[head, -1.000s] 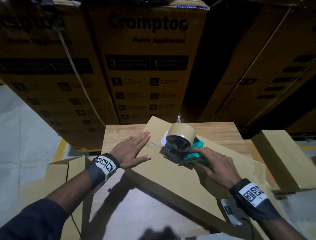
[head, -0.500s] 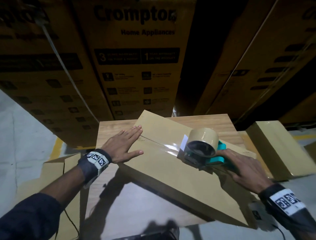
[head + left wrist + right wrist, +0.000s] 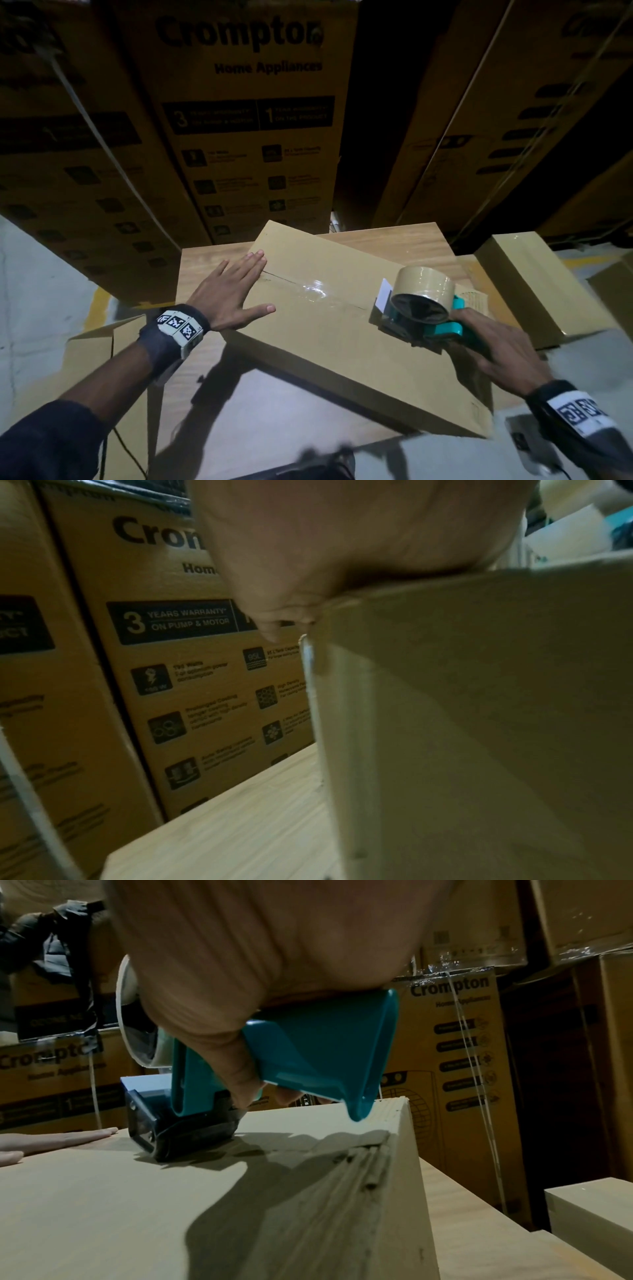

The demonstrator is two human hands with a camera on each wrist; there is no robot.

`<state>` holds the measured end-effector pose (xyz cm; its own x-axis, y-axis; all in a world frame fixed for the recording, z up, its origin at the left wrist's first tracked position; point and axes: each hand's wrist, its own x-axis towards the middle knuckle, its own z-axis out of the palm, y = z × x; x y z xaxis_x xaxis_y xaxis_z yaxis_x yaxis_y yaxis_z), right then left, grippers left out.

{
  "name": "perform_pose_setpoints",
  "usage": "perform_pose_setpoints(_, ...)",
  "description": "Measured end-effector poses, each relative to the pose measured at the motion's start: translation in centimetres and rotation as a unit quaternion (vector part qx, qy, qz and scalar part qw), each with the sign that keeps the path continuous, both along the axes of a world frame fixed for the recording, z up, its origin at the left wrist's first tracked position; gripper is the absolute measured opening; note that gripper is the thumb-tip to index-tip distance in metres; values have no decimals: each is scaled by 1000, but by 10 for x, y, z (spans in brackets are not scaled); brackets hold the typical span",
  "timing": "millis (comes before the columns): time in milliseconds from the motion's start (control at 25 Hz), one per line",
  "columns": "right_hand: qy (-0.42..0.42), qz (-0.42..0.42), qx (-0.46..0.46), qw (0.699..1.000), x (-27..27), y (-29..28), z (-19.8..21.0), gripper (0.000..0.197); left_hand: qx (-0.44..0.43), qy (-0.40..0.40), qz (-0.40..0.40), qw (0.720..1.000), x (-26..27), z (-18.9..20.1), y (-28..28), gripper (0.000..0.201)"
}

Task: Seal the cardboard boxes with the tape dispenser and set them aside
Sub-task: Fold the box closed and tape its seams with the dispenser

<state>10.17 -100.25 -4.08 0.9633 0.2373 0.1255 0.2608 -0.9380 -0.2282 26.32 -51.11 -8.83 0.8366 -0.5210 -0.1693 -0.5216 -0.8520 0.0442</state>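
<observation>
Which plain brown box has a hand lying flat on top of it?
The big box on the wooden table: the flat box under the left hand and tape dispenser. The box beside it goes untouched.

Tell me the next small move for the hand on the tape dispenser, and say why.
Probably keep pulling the teal tape dispenser to the flat cardboard box's right end. The right hand grips it short of that edge, untaped seam lies ahead, and the left hand presses the box flat.
</observation>
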Motion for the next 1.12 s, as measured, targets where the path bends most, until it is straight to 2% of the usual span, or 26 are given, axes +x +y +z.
perform_pose_setpoints(160, 2, 6, 3, 1000, 1, -3, -1, 99, -11, 10, 70, 997, -25, 4, -43, 126)
perform_pose_setpoints(360, 1, 9, 10, 1000, 2, -6, 1, 102, -50, 73, -14, 996, -64, 3, -118, 132)
perform_pose_setpoints(440, 8, 6, 18, 1000, 1, -7, -3, 100, -49, 80, -56, 994, -74, 0, -147, 131)
perform_pose_setpoints(520, 28, -5, 48, 998, -1, -11, -8, 93, -54, 68, -62, 994, -78, -3, -162, 125)
perform_pose_setpoints(720, 80, -26, 89, 992, -1, -16, -15, 91, -71, 50, -25, 996, -67, -5, -135, 103)
perform_pose_setpoints(960, 126, -39, 109, 985, -10, -30, -8, 91, -67, 1, 73, 995, -25, -5, -51, 96)
perform_pose_setpoints(1120, 128, -34, 107, 985, -9, -19, -11, 83, -63, -6, 80, 995, -8, -5, -19, 95)
